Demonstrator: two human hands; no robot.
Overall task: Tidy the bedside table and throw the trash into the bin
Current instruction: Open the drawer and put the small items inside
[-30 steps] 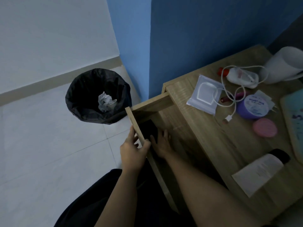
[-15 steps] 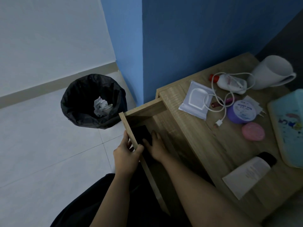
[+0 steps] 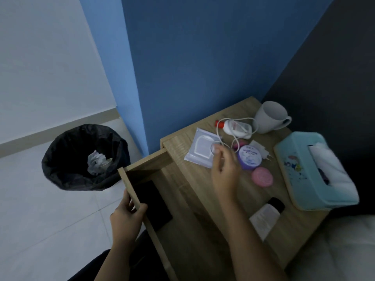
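Note:
My left hand grips the front edge of the open wooden drawer; a flat black item lies inside it. Above the bedside table, my right hand hovers with loosely bent fingers. Its fingertips are at the white cable and the wipes pack, and I see no firm hold on either. On the floor to the left stands the black-lined bin with crumpled paper in it.
On the tabletop lie a white bottle with a red cap, a purple jar, a pink round case, a charger plug, a white mug, a teal tissue box and a tube. White bedding is at the lower right.
My right hand has left the drawer and risen over the tabletop toward the cable and wipes pack. My left hand stays on the drawer front. The view has tilted up and right.

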